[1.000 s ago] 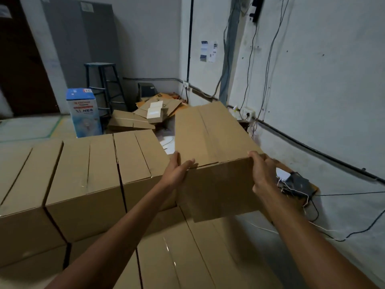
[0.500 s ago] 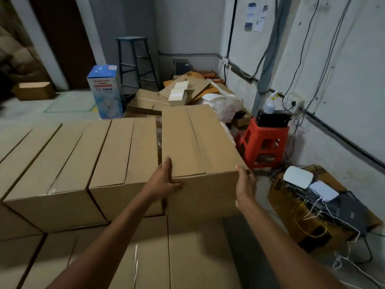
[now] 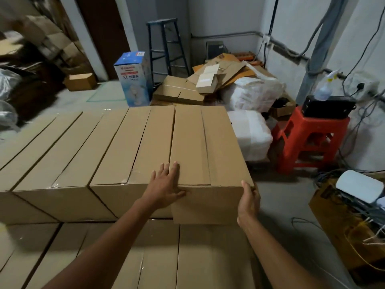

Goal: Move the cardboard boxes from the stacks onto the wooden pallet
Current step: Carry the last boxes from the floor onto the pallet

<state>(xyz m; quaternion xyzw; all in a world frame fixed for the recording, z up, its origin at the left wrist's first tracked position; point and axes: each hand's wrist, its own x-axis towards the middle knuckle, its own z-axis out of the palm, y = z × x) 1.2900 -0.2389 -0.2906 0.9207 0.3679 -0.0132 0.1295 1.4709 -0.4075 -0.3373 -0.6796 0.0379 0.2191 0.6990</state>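
A long brown cardboard box lies at the right end of the upper row of boxes, flush against its neighbour. My left hand lies flat with straight fingers on the box's near left top corner, thumb over the front edge. At the near right corner my right hand presses against the box's side, thumb on the top edge. A lower layer of boxes sits in front, under my arms. No wooden pallet is visible.
A red plastic stool carrying a black case stands to the right. White wrapped bundles lie behind the box. Routers and cables sit on a carton at far right. Flattened cardboard, a blue fan box and a dark stool stand at the back.
The box came down from tilted in the air and now rests level in the row. My left hand went from gripping the side to lying flat on top. The view tilted down.
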